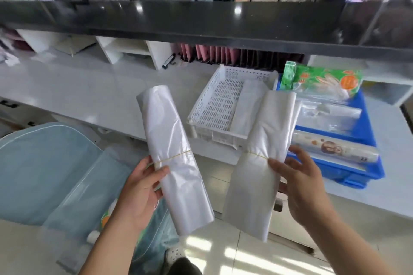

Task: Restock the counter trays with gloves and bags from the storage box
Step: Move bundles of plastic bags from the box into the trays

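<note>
My left hand [139, 187] grips a bundle of white plastic bags [169, 140] tied with a yellow rubber band, held upright in the air. My right hand [299, 183] holds a second banded bag bundle [261, 158] beside it. Behind them on the white counter sits a white perforated tray [214, 105] with one bag bundle [248, 105] lying in its right half. To its right a blue tray [366, 169] holds a green and orange glove packet [324, 80], clear bags and a printed roll [333, 149].
The pale blue storage box [40, 163] with its clear lid stands open at lower left, a packet inside. A dark glass-fronted shelf [201, 20] overhangs the counter. White cubbies and pink folders line the back. My shoe shows on the tiled floor.
</note>
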